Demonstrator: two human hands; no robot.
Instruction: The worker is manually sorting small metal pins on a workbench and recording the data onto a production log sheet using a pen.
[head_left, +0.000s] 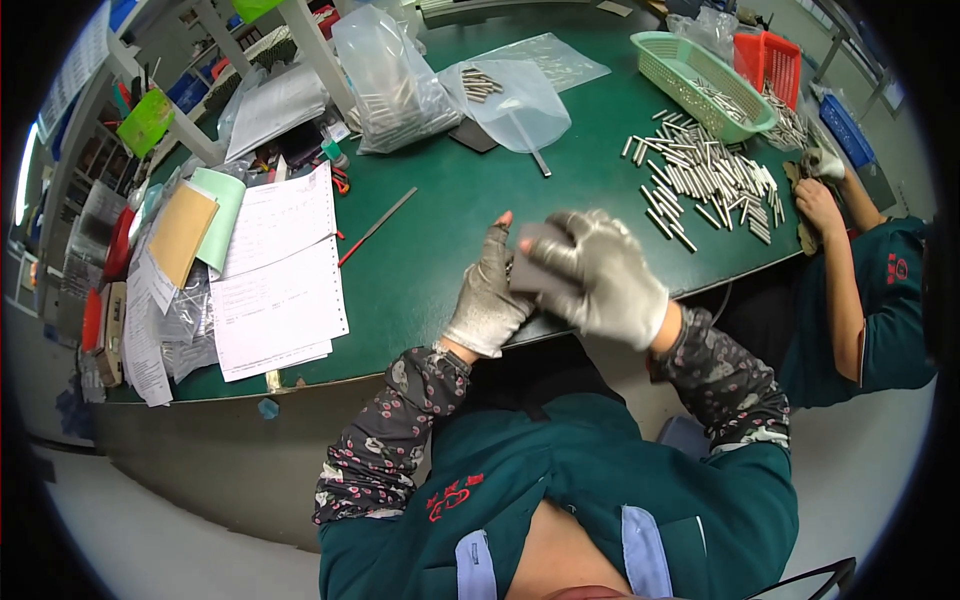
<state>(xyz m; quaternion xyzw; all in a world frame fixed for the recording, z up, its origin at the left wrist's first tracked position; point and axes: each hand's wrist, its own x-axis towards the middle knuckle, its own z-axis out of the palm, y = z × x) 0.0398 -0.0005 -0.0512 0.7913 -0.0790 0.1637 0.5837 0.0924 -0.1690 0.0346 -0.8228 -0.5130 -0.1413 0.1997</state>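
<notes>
Both my hands wear greyish-white gloves with bare fingertips and meet over the table's front edge. My right hand [612,280] is closed on a dark grey-brown flat piece that looks like sandpaper [532,277], and is somewhat smeared by motion. Against the other side of that sheet is my left hand [485,308], its thumb pointing up and its fingers curled behind. What the left hand grips is mostly covered by the sheet; only a small glint shows between. To the right lies a spread of short metal pins [700,175] on the green table [430,270].
A light green basket [690,60] holding pins and a red basket [785,55] stand at back right. Bags of pins [385,100] sit at back left. Papers [275,270] and a thin file-like tool [380,225] lie left. A co-worker's hands [822,195] work at far right.
</notes>
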